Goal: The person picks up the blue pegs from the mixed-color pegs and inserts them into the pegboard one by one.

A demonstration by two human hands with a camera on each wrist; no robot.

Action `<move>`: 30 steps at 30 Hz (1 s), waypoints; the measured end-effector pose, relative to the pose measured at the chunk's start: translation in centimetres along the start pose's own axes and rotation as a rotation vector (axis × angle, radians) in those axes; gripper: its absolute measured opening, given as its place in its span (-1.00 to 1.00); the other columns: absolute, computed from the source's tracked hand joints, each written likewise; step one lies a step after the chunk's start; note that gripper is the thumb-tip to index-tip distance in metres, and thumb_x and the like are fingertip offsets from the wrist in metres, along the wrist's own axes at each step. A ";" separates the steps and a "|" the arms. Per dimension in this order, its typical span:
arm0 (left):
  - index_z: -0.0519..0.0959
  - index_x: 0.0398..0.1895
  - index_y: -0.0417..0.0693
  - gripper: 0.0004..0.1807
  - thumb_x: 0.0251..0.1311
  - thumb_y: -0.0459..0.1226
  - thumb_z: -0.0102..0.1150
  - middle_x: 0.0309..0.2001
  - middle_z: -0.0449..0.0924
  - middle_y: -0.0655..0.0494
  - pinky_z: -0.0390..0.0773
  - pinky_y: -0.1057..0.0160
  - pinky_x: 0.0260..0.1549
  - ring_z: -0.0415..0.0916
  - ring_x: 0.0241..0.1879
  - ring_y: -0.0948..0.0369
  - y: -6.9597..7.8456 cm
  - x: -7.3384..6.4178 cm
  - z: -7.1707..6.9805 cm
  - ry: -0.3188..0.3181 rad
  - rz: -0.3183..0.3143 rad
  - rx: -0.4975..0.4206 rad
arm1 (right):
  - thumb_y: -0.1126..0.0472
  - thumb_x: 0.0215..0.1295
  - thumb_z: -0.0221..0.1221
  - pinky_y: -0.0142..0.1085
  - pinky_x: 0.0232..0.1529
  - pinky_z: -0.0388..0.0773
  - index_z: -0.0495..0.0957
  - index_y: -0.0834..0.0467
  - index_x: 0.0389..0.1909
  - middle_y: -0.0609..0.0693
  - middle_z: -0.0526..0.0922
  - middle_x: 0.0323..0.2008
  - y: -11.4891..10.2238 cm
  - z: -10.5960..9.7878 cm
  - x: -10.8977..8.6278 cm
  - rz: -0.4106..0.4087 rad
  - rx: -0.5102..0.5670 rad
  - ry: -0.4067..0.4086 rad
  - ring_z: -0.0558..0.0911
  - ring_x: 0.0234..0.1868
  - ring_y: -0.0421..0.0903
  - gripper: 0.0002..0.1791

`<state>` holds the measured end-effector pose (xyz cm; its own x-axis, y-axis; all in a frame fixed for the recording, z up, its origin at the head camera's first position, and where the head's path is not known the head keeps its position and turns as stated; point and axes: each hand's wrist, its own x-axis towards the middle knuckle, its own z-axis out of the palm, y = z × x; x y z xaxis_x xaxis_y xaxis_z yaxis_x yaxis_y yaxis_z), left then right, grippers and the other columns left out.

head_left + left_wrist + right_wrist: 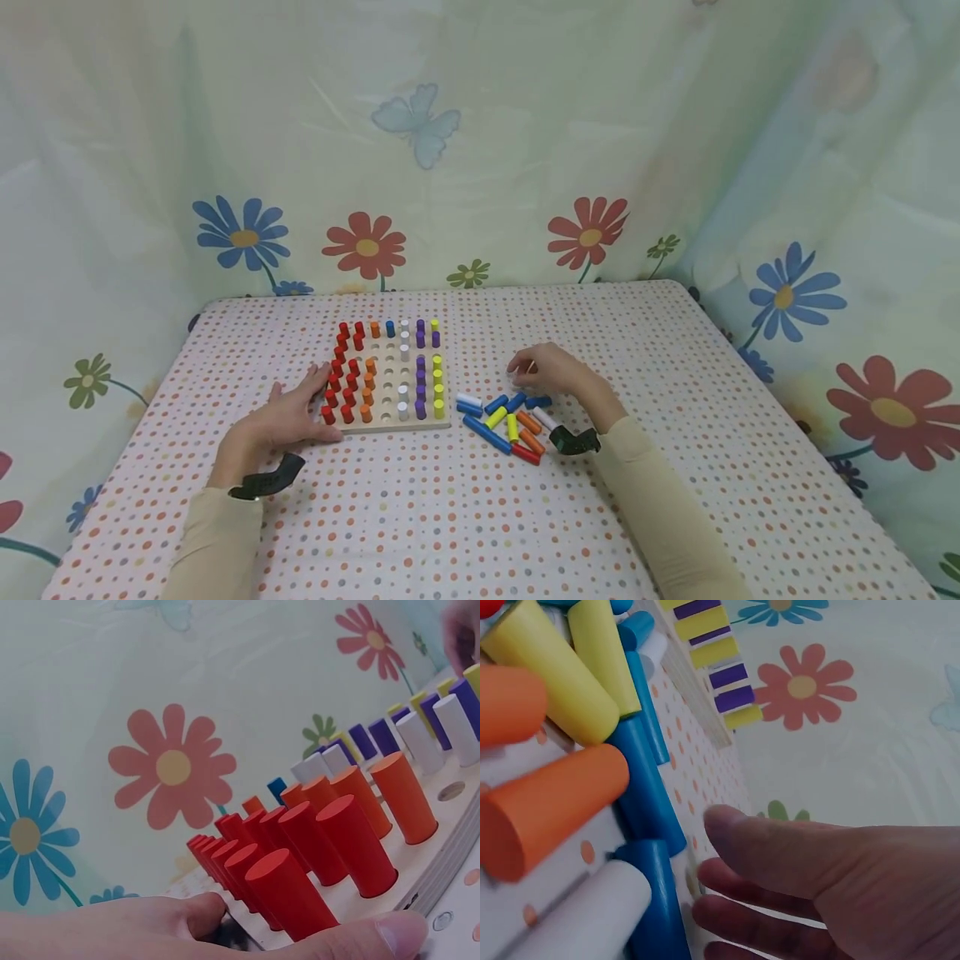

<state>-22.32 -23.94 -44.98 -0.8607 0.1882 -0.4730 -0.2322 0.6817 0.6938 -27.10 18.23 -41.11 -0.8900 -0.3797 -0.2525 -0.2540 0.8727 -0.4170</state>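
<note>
A wooden pegboard (397,428) lies left of centre, with rows of red pegs (347,414), orange pegs (366,413), white pegs (403,411), purple pegs (420,408) and yellow pegs (438,408) upright in it. One blue peg (390,329) stands in the far row. My left hand (288,414) rests along the board's left edge, fingers spread, thumb at the near left corner. Just behind a heap of loose pegs hovers my right hand (551,369), fingers loosely bent with nothing between them. In the right wrist view, its fingertips are close beside a blue peg (646,787).
Right of the board lie loose yellow pegs (512,428), orange pegs (532,442), a red peg (526,454) and several blue ones, plus a white peg (470,400). Bare holes show in the board's middle columns. A flowered curtain (480,167) hangs behind the dotted tablecloth (420,517).
</note>
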 end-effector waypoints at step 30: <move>-0.27 0.42 0.16 0.33 -0.40 0.16 0.40 0.44 -0.45 -0.05 -0.68 -0.28 0.15 -0.61 0.38 -0.09 -0.4 0.8 -0.2 0.033 0.170 0.200 | 0.09 0.10 0.24 -0.36 -0.33 0.43 0.55 -0.08 -0.33 -0.19 0.54 -0.44 0.3 1.0 -0.3 -0.079 -0.008 -0.196 0.47 -0.40 -0.22 -0.89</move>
<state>-23.00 -24.22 -45.53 -0.8950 0.2905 -0.3386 0.0077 0.7690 0.6392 -26.58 18.29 -42.00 -0.7768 -0.4985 -0.3848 -0.3233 0.8401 -0.4356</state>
